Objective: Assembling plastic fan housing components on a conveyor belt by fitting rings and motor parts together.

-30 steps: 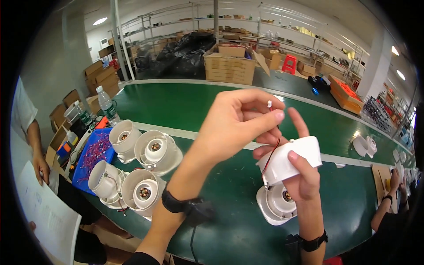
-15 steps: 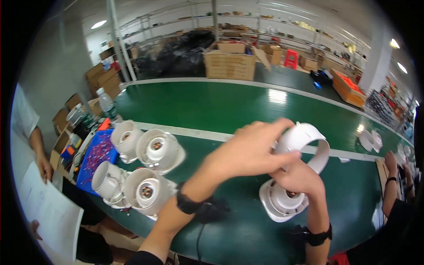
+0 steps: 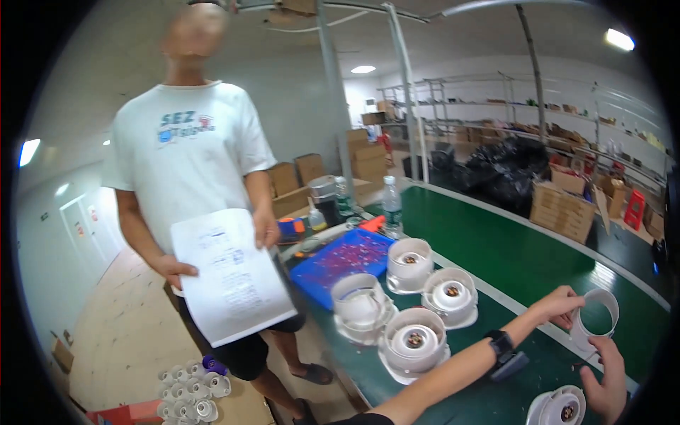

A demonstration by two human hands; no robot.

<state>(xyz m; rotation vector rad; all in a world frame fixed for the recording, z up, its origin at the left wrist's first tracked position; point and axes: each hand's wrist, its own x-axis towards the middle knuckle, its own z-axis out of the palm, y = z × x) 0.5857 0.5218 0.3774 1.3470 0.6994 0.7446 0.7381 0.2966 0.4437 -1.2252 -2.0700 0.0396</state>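
At the right, my left hand (image 3: 563,307) is closed on the rim of a white plastic ring (image 3: 593,319), held up above the green table. My right hand (image 3: 607,382) is below it, with thumb and finger spread apart and a fingertip at the ring's lower edge. Under the hands, near the bottom edge, sits a round white plastic housing (image 3: 557,409) with copper-coloured parts in its centre. Several similar white housings stand left of my left forearm, among them a near one (image 3: 414,342) and a far one (image 3: 409,263).
A blue tray (image 3: 312,273) of small reddish-purple pieces lies beside the housings, with a water bottle (image 3: 392,207) behind it. At the left a person (image 3: 188,156) stands holding a paper sheet (image 3: 230,276). More white parts (image 3: 191,389) sit low at the left. Cardboard boxes (image 3: 563,210) stand beyond.
The view has swung left, bringing the standing person and their sheet into full view. My left hand still holds the ring; my right hand's fingers have spread below it.
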